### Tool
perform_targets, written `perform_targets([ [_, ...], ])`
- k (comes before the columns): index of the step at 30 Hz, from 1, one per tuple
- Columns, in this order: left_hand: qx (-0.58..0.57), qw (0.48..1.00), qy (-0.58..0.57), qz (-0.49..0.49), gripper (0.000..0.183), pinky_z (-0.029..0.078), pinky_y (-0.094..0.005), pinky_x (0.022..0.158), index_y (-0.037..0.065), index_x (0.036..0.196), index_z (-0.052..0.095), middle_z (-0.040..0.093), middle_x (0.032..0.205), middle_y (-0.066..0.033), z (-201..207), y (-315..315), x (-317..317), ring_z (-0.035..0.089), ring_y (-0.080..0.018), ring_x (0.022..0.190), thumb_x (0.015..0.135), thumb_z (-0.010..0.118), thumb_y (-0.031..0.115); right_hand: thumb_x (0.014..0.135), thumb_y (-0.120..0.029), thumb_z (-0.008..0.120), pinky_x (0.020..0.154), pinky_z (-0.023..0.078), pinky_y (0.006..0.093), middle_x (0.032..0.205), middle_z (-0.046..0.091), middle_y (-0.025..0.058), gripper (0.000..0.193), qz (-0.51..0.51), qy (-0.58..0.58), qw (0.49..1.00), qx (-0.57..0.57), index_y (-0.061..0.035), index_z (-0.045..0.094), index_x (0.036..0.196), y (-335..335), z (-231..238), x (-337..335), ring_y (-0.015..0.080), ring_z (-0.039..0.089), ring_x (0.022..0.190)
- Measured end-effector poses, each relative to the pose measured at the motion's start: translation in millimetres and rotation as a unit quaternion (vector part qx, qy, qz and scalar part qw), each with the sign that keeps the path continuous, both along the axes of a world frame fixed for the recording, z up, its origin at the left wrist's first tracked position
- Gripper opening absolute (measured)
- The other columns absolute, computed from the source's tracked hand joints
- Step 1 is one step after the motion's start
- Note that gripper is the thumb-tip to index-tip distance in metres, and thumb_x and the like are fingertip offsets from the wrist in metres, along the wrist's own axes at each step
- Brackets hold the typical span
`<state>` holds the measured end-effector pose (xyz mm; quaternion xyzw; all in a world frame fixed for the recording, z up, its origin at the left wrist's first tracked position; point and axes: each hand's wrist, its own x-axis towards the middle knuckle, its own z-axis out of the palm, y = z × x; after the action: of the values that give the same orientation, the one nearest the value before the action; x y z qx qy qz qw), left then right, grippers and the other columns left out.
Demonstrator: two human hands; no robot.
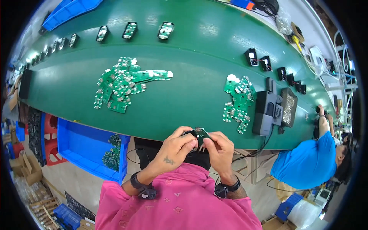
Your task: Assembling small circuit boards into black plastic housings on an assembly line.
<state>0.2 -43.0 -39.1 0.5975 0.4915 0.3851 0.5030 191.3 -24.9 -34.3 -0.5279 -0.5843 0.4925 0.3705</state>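
Observation:
Close to my body, at the table's near edge, both hands meet around a small green circuit board (202, 133). My left hand (177, 148) is closed, pinching the board's left side between thumb and fingers, where a dark part also shows. My right hand (219, 148) is closed on its right side, thumb on the near edge. The fingers hide much of the board and what lies under it. Beyond my hands lie two heaps of loose green circuit boards: a larger heap (119, 85) to the left and a smaller heap (240, 100) to the right.
Black cases with boards (166, 30) stand in a row along the far left of the green table (184, 103). Open black cases (251, 57), a grey device (264, 113) and a metal tray (289, 107) are at right. A blue bin (90, 147) sits below left. A co-worker (306, 163) works at right.

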Motion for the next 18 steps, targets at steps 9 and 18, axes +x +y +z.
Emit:
perform_targets([
  [9, -0.039, 0.997, -0.067, 0.015, 0.018, 0.047, -0.0323, 0.074, -0.003, 0.088, 0.063, 0.058, 0.094, -0.0092, 1, -10, -23, 0.057, -0.0197, 0.084, 0.097, 0.054, 0.011, 0.081, 0.007, 0.070, 0.065, 0.051, 0.0300, 0.094, 0.067, 0.0118, 0.029, 0.119, -0.117, 0.962, 0.214, -0.0001, 0.071, 0.109, 0, 3, -23, 0.0215, 0.064, 0.079],
  [18, -0.129, 0.976, -0.174, 0.008, 0.014, 0.044, -0.0267, 0.073, -0.003, 0.104, 0.061, 0.056, 0.097, -0.0030, -10, -10, -28, 0.053, -0.0101, 0.084, 0.091, 0.061, 0.001, 0.076, 0.010, 0.070, 0.071, 0.055, 0.0320, 0.097, 0.067, 0.0124, 0.035, 0.138, -0.138, 0.928, 0.317, -0.0026, 0.071, 0.109, 3, 4, -28, 0.0257, 0.067, 0.083],
])
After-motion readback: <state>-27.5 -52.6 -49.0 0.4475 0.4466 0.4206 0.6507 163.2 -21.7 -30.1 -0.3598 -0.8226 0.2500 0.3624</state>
